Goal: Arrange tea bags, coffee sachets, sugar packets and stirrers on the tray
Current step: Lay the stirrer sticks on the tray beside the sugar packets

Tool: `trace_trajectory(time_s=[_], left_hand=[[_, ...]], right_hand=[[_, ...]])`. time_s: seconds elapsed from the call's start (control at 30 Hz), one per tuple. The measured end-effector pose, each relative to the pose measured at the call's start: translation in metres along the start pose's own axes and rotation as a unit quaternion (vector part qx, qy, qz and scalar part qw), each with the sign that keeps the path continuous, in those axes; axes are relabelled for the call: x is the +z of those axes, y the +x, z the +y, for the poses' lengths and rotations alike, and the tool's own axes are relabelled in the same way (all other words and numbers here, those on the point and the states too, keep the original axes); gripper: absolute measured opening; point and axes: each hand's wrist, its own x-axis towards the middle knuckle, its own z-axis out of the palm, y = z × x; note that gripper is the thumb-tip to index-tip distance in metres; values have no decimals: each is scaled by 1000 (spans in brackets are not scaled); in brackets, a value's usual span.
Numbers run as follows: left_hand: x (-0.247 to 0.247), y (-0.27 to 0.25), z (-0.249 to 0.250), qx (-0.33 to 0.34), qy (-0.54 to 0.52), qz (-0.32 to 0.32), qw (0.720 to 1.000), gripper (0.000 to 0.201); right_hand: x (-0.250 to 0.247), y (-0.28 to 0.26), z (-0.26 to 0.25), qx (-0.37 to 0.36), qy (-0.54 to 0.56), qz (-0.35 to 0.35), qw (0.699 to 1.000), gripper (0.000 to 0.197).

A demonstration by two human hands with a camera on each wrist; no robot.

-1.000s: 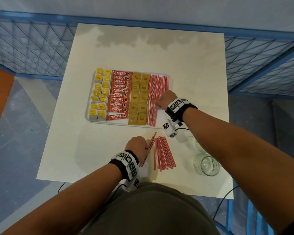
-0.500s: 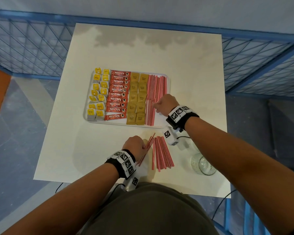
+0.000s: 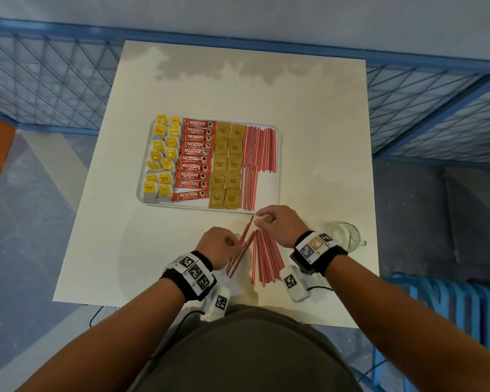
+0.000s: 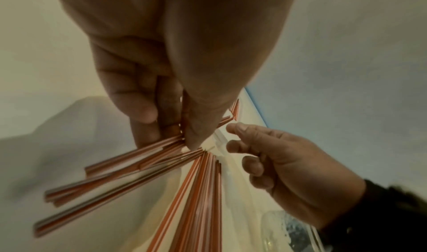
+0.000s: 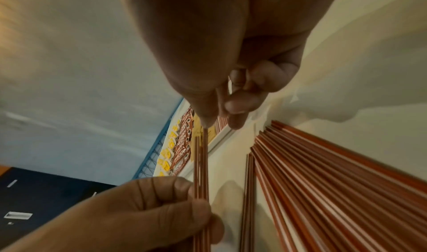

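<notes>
The far half of the table (image 3: 252,89) lies bare beyond the tray (image 3: 277,154), and a wide bare strip runs down the table's left side. On the tray, only the near right corner shows bare floor, beside the stirrers (image 3: 259,154). The gap between the tray's near rim and the loose stirrers (image 3: 266,258) is narrow and taken up by both hands. A glass (image 3: 344,236) stands at the right, near the loose stirrers. A blue mesh fence (image 3: 48,83) borders the table's left, far and right sides.
</notes>
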Motion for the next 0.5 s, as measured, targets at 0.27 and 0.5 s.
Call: trace_trajectory(time_s=[0.27, 0.5], left_hand=[[-3, -2, 8, 34, -52, -18, 998, 4], [-4, -6, 18, 69, -62, -7, 996, 11]], right_hand=[[7, -7, -8, -49, 84, 49, 994, 22], [0, -2, -8, -54, 84, 68, 993, 16]])
